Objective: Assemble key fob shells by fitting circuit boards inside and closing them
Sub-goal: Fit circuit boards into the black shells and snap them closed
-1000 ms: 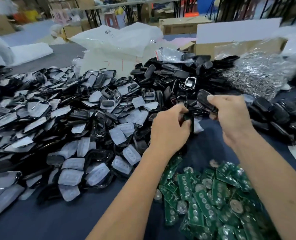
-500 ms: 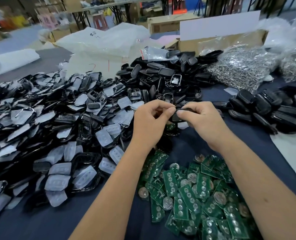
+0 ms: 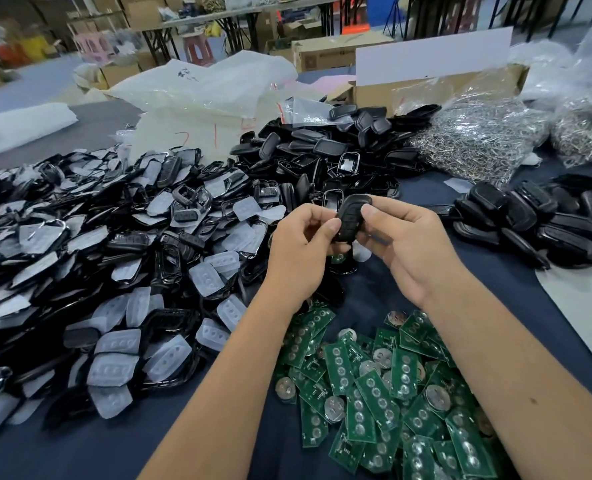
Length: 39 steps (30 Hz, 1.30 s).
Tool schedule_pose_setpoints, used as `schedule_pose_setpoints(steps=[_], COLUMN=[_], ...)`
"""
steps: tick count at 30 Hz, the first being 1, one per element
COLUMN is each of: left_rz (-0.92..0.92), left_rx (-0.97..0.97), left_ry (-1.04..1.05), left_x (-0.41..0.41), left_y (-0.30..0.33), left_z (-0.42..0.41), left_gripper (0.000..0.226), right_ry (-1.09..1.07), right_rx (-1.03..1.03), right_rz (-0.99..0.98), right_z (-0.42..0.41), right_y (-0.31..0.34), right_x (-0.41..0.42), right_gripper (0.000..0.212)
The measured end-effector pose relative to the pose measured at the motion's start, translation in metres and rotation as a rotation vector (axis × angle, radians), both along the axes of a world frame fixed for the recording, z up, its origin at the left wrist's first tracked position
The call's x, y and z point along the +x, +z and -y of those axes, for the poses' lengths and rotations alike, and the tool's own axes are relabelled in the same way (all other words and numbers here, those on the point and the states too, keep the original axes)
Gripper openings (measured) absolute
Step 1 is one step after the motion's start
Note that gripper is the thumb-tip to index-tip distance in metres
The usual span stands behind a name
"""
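- While you hold the key fob (image 3: 351,218) up above the dark table cloth (image 3: 391,282), both thumbs press on its button face, which suggests you are squeezing the two shell halves shut; whether a board already sits inside, the view does not show.
- Your left hand (image 3: 301,244) pinches the fob's left edge between thumb and curled fingers; your right hand (image 3: 405,237) grips its right edge the same way, so neither hand is free.
- Just near of your forearms lies the loose heap of green circuit boards (image 3: 384,393), within easy reach for the next fob.
- To the left spreads the pile of shell fronts with translucent button pads (image 3: 114,271); far and centre sits the pile of black shell backs (image 3: 322,150).
- At right, well apart from the parts, closed fobs (image 3: 530,216) gather, probably as finished work.
- Clear plastic bags (image 3: 478,133) at far right hold silvery metal pieces, too small to name.
- A cardboard box (image 3: 426,84) stands behind them; its contents are hidden.
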<state>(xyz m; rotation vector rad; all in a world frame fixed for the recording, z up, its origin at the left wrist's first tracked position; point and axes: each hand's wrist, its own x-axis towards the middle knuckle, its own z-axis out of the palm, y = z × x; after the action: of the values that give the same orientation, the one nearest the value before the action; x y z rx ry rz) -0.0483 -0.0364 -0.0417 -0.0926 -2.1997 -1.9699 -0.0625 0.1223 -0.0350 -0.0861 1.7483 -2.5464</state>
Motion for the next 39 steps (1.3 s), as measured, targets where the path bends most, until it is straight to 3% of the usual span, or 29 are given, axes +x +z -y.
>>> schedule_pose_setpoints(steps=[15, 22, 31, 39], left_rz=[-0.02, 0.025, 0.027, 0.001], left_rx=[0.039, 0.143, 0.096, 0.043], left_ry=[-0.035, -0.044, -0.072, -0.085], left_x=[0.006, 0.005, 0.004, 0.004], left_y=[0.008, 0.006, 0.005, 0.005], left_z=[-0.003, 0.002, 0.005, 0.009], left_gripper=[0.011, 0.008, 0.013, 0.004], right_ry=[-0.117, -0.023, 0.0, 0.005], right_rx=[-0.081, -0.044, -0.008, -0.073], right_rz=[-0.05, -0.01, -0.007, -0.004], right_z=[0.003, 0.002, 0.0, 0.001], right_y=[-0.004, -0.004, -0.001, 0.002], right_x=[0.001, 0.0, 0.002, 0.004], right_gripper=[0.018, 0.024, 0.019, 0.018])
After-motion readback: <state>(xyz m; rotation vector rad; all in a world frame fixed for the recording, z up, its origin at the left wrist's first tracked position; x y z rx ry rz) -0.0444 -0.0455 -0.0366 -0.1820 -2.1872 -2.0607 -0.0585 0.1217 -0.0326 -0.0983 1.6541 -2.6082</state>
